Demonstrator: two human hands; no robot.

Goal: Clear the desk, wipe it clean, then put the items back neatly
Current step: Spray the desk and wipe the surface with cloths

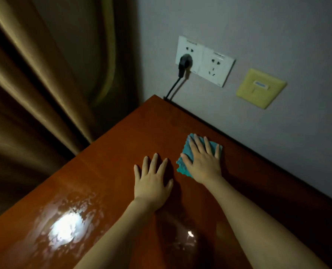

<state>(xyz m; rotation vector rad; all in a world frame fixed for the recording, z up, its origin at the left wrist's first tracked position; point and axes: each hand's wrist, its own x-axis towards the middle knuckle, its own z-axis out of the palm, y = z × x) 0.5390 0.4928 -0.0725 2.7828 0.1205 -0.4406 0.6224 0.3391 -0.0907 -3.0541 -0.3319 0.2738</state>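
While wiping phase is under way: right hand flat, fingers straight and spread, pressing teal cloth onto counter near the wall-side edge; nothing curled round, so grip wide, palm-down. Left hand likewise flat and spread on bare counter just beside the cloth, apart from it, holding nothing. Cloth folded to a rough rectangle, long axis running from near-left toward the far wall, far corner pointing at the back corner of the counter below the wall sockets. Wet sheen visible on near-left part of counter; area around cloth looks drier. Judged advice: keep palm weight even over cloth, sweep in overlapping strokes along the counter's length, work into back corner by the black cable without snagging it. No desk items in view; return step judged not yet begun.
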